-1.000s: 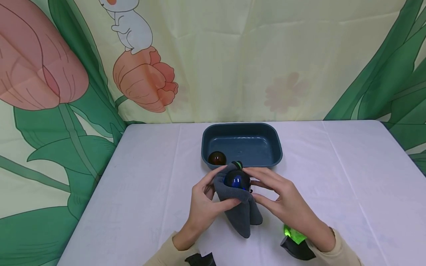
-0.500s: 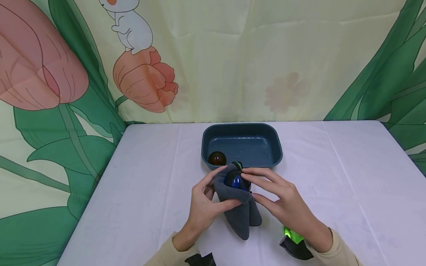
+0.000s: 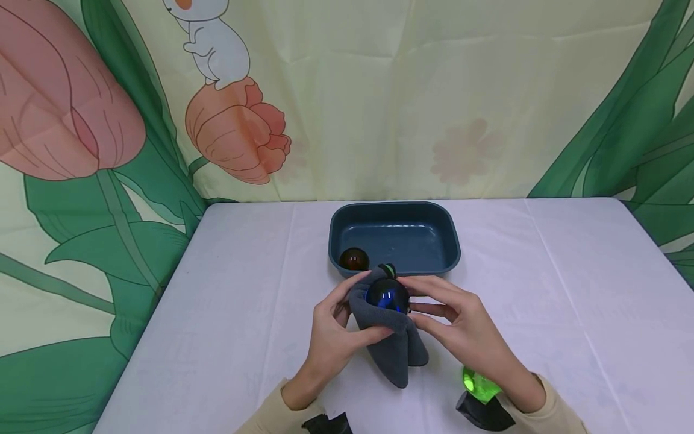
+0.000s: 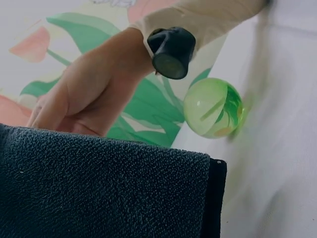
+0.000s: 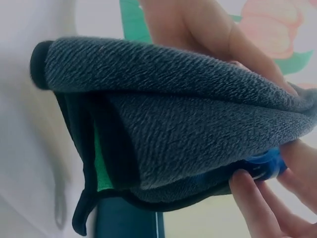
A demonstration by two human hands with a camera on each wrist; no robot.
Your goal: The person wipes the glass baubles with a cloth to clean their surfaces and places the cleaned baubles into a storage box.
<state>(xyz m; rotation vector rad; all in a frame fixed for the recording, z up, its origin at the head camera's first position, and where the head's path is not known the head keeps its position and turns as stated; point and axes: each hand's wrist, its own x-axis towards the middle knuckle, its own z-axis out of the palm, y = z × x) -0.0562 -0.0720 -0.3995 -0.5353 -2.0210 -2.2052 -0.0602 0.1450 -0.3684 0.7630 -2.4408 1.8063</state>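
Note:
In the head view a glossy dark-blue ball point(image 3: 387, 295) sits in a folded dark-grey cloth point(image 3: 391, 355), raised before the tray. My left hand point(image 3: 337, 340) grips the cloth from the left, thumb across its front fold. From the right, my right hand point(image 3: 468, 328) holds the ball's side between thumb and fingers. The right wrist view shows those fingertips against the blue ball point(image 5: 265, 167), mostly covered by the cloth point(image 5: 183, 124). In the left wrist view the cloth point(image 4: 99, 183) hides the ball.
A dark-blue tray point(image 3: 401, 259) stands behind the hands, with a brown see-through ball point(image 3: 354, 259) in its near left corner. A clear green ball point(image 3: 479, 384) lies on the white-covered table point(image 3: 217, 313) under my right wrist. A printed curtain point(image 3: 368, 120) hangs behind.
My right fingers shift on the blue ball: half a second ago one lay over its top, now they are back at its right side. Cloth and left hand stay nearly still.

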